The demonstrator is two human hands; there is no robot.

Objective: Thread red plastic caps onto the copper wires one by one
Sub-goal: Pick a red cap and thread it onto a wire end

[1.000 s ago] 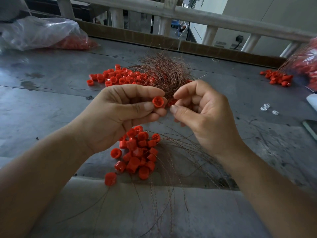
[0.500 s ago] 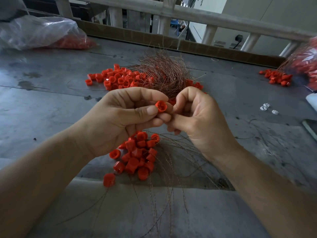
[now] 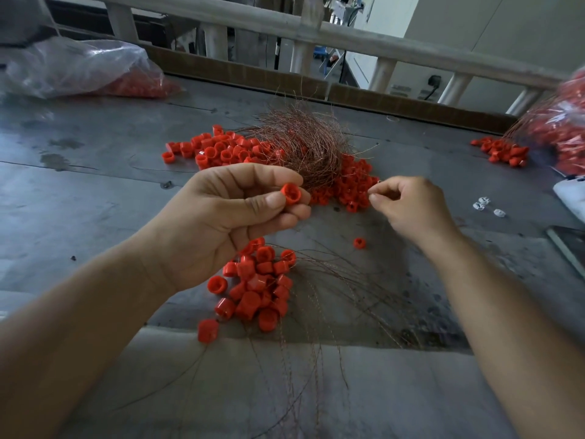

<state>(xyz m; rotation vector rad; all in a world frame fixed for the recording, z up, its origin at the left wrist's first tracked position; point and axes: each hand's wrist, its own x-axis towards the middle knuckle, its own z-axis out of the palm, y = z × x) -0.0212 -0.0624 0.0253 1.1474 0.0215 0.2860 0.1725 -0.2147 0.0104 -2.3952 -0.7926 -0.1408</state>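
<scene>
Left hand [image 3: 221,223] pinches one red cap [image 3: 291,194] between thumb and fingertips. Right hand [image 3: 408,207], at its 3 o'clock and apart, has fingertips drawn together on what looks like a thin wire end [image 3: 377,182]. At 6 o'clock lies a cap cluster [image 3: 256,289] with wires trailing out, probably finished pieces; at 12 o'clock, the wire tangle [image 3: 304,147] and loose caps [image 3: 221,150] suggest much remains.

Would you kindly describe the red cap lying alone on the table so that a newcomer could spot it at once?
Start at the grey table. Just below the right hand, and right of the near cap pile, lies one cap. Unlike the rest, it sits alone, apart from every pile.
</scene>
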